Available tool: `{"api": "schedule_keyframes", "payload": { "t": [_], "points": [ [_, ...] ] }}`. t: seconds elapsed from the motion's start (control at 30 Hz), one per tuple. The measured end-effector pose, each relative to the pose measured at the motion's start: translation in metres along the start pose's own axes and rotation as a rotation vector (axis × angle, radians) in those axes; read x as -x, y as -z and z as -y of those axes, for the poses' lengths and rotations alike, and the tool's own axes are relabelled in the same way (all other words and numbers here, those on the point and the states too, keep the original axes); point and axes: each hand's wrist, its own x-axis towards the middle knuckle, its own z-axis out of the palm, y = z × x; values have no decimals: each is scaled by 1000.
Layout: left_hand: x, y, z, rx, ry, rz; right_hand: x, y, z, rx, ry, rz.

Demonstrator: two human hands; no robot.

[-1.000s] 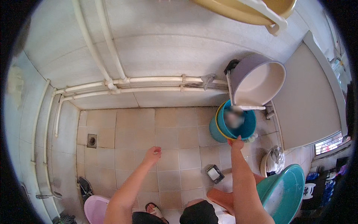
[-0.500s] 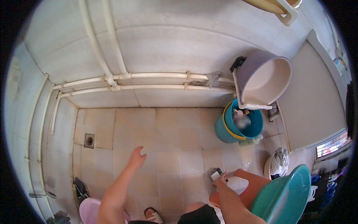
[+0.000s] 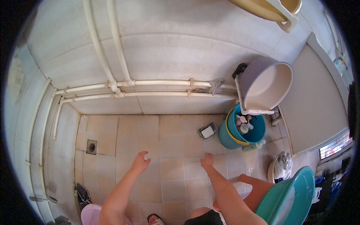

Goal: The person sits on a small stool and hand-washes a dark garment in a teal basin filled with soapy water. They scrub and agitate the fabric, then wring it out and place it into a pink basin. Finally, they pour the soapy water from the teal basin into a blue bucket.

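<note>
My left hand hangs over the tiled floor with thumb and fingers apart, holding nothing. My right hand is stretched forward over the tiles, empty, its fingers loosely bent and parted. Beyond it, near the bucket, a dark rectangular soap dish lies on the floor with a white bar of soap on it. A gap of floor separates the dish from my right fingers. The blue bucket with a yellow handle stands just right of the dish, with several bottles inside.
A teal basin leans at my right, by an orange-brown support. A purple basin hangs above the bucket. Pipes run along the far wall. A pink basin, dark shoe and floor drain are left.
The soap dish has gone from my right hand to the floor beside the bucket. My right hand has let go and is farther forward and left. The left hand stays nearly in place.
</note>
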Motion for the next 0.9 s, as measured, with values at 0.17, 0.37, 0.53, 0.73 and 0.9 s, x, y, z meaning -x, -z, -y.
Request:
{"api": "schedule_keyframes", "payload": {
  "t": [0.17, 0.37, 0.53, 0.73, 0.9],
  "points": [
    [-1, -5, 25, -33, -63, -29, 25, 28, 47, -138, 243, 153],
    [12, -2, 21, -186, -147, -95, 28, 49, 62, -163, 268, 191],
    [67, 23, -27, -422, -82, -75, 78, 96, 90, -98, 254, 326],
    [134, 52, -64, -425, -74, -121, 145, 147, 122, -149, 366, 364],
    [201, 87, -106, -467, 8, -136, 207, 202, 128, -186, 435, 330]
  ]
}}
